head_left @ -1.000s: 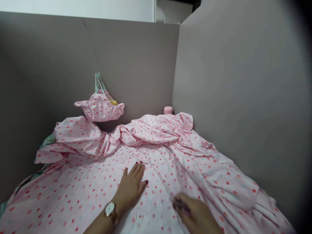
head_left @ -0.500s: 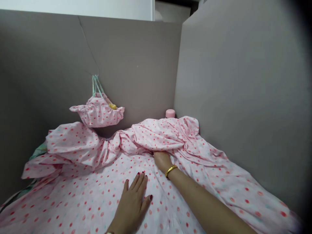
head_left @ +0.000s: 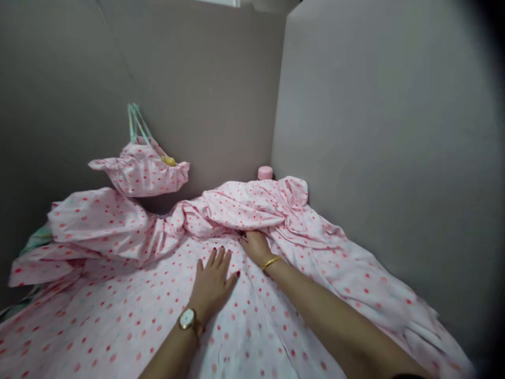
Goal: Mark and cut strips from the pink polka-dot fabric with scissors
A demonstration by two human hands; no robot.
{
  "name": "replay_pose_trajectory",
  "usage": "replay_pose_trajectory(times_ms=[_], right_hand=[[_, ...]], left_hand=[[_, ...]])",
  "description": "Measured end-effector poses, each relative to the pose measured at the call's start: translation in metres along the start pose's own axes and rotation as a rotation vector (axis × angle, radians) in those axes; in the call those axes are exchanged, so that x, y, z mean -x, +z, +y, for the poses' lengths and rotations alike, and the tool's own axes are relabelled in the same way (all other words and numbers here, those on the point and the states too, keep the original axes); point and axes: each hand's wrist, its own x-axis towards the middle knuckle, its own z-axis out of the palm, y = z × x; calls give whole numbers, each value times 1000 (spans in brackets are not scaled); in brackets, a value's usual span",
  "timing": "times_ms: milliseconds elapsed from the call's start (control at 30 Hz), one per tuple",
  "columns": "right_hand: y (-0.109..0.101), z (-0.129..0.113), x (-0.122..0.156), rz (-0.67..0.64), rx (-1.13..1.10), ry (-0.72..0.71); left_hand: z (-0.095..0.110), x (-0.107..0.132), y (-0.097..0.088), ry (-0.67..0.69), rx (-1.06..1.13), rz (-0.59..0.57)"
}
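A pink sheet with red dots (head_left: 118, 316) covers the surface in front of me and bunches into folds (head_left: 244, 210) along the back. My left hand (head_left: 213, 281), with a watch on the wrist, lies flat on the sheet, fingers stretched out. My right hand (head_left: 255, 246), with a gold bangle, reaches forward to the bunched folds; its fingertips are tucked under the cloth, so whether it grips the cloth is hidden.
Grey panels (head_left: 374, 131) wall in the back and right side. A small pouch of the same dotted cloth (head_left: 142, 171) hangs on green straps from the back panel. A pink cap (head_left: 265, 172) stands in the corner. Green patterned fabric (head_left: 35, 237) peeks out at left.
My right hand went from low at the near right forward to the bunched folds. My left hand slid a little farther up the sheet. The view shifted slightly.
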Motion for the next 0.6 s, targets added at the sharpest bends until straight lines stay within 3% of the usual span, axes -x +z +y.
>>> replay_pose_trajectory(times_ms=[100, 200, 333, 467, 600], right_hand=[[-15, 4, 51, -108, -87, -109], [-31, 30, 120, -248, -152, -193], [-49, 85, 193, -153, -181, 7], [-58, 104, 227, 4, -133, 86], [-55, 89, 248, -33, -153, -90]], left_hand=[[-3, 1, 3, 24, -27, 31], [-4, -1, 0, 40, -49, 35], [9, 9, -8, 32, -66, 22], [43, 48, -8, 118, -58, 1], [66, 79, -3, 163, -31, -101]])
